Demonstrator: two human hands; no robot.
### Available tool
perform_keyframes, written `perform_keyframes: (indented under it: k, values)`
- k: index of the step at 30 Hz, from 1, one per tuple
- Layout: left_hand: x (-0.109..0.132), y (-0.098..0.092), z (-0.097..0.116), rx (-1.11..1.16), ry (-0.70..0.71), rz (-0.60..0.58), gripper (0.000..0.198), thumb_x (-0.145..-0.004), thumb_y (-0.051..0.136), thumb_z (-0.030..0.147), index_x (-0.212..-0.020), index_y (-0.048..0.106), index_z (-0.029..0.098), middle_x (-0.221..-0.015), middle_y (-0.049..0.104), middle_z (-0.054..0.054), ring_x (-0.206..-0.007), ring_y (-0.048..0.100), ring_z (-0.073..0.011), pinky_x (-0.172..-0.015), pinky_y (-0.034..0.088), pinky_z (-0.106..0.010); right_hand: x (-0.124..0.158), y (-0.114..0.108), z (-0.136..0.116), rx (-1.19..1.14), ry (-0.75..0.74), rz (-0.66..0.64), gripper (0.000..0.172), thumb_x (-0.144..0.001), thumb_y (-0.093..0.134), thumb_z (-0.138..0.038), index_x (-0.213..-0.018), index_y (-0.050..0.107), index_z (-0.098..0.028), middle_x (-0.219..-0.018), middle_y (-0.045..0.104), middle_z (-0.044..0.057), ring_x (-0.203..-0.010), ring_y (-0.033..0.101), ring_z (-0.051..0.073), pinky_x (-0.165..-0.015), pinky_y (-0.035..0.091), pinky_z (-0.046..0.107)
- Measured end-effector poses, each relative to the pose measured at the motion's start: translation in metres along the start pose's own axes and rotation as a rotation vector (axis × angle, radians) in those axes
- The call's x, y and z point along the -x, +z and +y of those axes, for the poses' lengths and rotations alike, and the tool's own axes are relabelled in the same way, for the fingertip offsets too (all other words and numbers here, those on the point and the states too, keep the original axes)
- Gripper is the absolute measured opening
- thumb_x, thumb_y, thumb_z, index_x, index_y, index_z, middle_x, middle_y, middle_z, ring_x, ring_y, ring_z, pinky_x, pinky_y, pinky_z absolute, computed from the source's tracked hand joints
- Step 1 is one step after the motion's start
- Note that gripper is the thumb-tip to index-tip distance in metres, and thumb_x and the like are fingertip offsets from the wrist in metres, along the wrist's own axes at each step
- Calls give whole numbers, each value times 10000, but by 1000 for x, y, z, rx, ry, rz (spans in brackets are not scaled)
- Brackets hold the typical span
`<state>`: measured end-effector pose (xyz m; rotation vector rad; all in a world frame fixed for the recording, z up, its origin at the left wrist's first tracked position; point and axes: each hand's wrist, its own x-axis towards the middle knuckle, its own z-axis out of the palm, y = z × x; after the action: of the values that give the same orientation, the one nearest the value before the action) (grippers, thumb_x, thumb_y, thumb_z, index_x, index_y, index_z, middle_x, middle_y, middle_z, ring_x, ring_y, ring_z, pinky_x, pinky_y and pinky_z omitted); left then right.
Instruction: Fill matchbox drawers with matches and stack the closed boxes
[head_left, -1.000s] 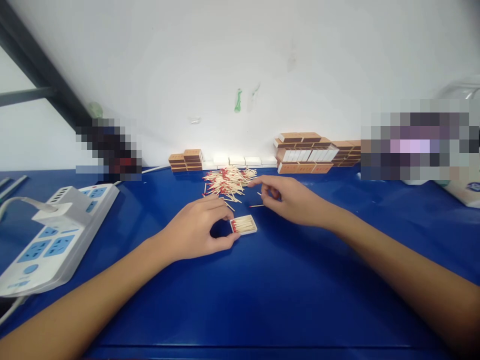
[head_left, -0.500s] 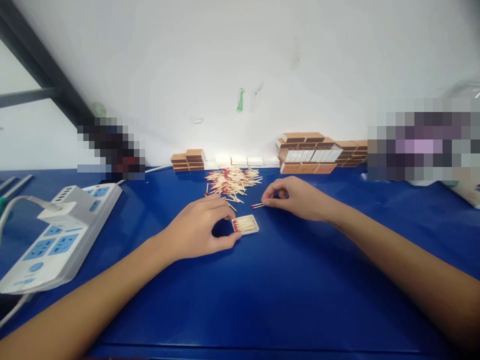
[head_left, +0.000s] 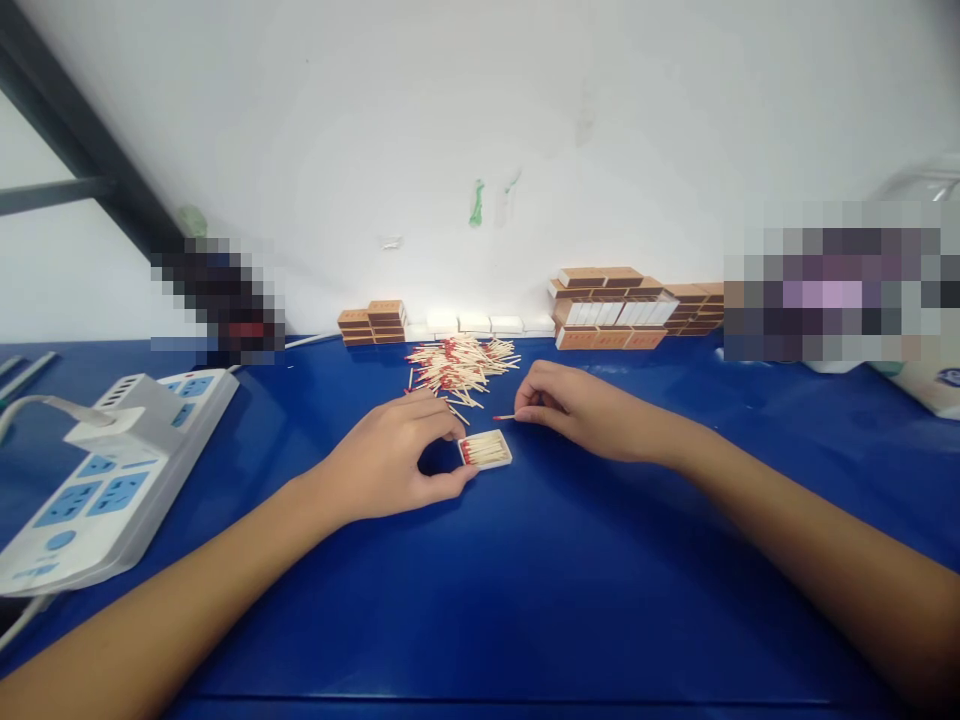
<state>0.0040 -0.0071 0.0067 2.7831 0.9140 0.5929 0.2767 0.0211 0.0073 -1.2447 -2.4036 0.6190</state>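
Observation:
My left hand (head_left: pixel 405 450) pinches the left end of a small white matchbox tray (head_left: pixel 506 462) between thumb and fingers. Inside the tray lie several red-tipped matches (head_left: pixel 486 448), side by side with heads to the left. Just above and to the right, my right hand (head_left: pixel 566 408) is closed in a pinch on a match (head_left: pixel 504 417), whose red head points left. Beyond my left fingers spreads a loose pile of matches (head_left: pixel 461 362), heads mostly to the left.
Against the wall stand brown matchboxes (head_left: pixel 373 322) on the left and a larger stack of matchboxes (head_left: pixel 609 310) on the right. White tray-like boxes (head_left: pixel 476 324) line up between them. A white power strip (head_left: pixel 120 480) with a plugged-in cable lies at the left on the blue table (head_left: pixel 495 600).
My right hand has shifted slightly left and down toward the tray. Two match heads showed at its fingertips before; one shows now. My left hand keeps its hold. The view has moved slightly.

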Motion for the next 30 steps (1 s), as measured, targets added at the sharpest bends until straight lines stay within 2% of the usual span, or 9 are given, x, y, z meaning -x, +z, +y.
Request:
perform_keyframes:
  k: [8,14,20,24,28,30]
  values:
    - [0,1,-1,10,5,16,154,-908,691,336,-929,658,186,-892,709,-32,-852,628,-198,-796,506,-353,9,19,-35,-103,-62,-18,140,-998,599,-324,-927,662,-221,-970,644,39,-792,571,160,-701,445,300]
    - [1,-2,0,25,15,5,182,-880,726,350,-955,684,190,-861,689,-26,-840,614,-201,-777,500,-350,-10,30,-22,-47,5,228,108,-960,639,-273,-881,679,-209,-843,642,17,-722,535,152,-675,407,299]
    - [2,0,3,56,5,0,176,-871,731,347,-953,685,199,-884,698,-28,-863,635,-205,-810,510,-361,-27,44,-15,77,74,263,84,-896,710,-277,-866,686,-202,-865,665,30,-752,563,164,-675,395,301]
    - [2,-1,2,55,-2,26,173,-874,729,343,-955,683,198,-868,692,-28,-854,623,-206,-784,507,-354,-22,32,-13,129,65,280,116,-934,668,-302,-867,673,-207,-880,673,37,-738,562,167,-663,383,305]
    - [3,0,1,81,-8,27,172,-876,731,332,-966,680,194,-916,706,-28,-886,629,-201,-817,512,-359,-11,11,0,209,87,351,153,-958,631,-312,-861,679,-204,-844,675,42,-713,554,174,-656,366,315]
    - [3,1,1,96,-9,23,173,-872,734,332,-958,677,194,-920,704,-26,-890,631,-200,-825,514,-361,-8,7,7,205,89,341,150,-955,635,-312,-867,691,-205,-838,675,38,-709,553,172,-656,370,314]
